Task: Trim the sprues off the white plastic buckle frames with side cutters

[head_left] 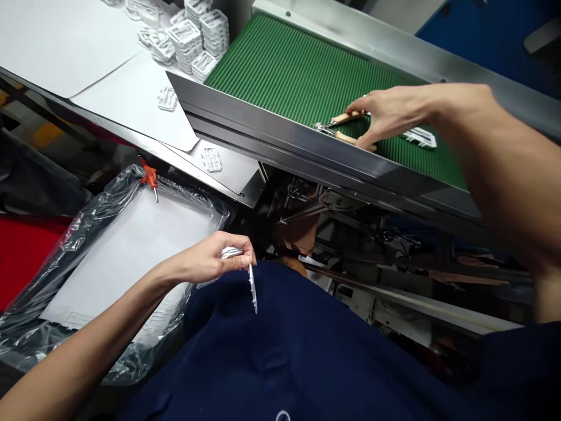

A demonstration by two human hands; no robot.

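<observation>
Pinched in my left hand [228, 257], in front of my dark blue clothing, are a few thin white plastic parts [253, 289]; one hangs down on edge from the fingertips. My right hand [383, 114] reaches over the green ribbed conveyor belt [280, 67]. Its thumb and fingers grip the spread, beige handles of a pair of nippers [346, 138], whose metal jaws lie by the belt's near side rail. Another white plastic part [419, 138] lies on the belt just right of that hand, partly hidden behind the wrist.
Stacks of white plastic parts [186, 44] stand on the table at the upper left, with single parts [211, 159] on white sheets. Below, a box lined with clear plastic [83, 228] holds a white sheet [144, 234]. An orange-handled tool [149, 175] rests at its rim. The conveyor's metal rail [263, 131] forms a raised edge.
</observation>
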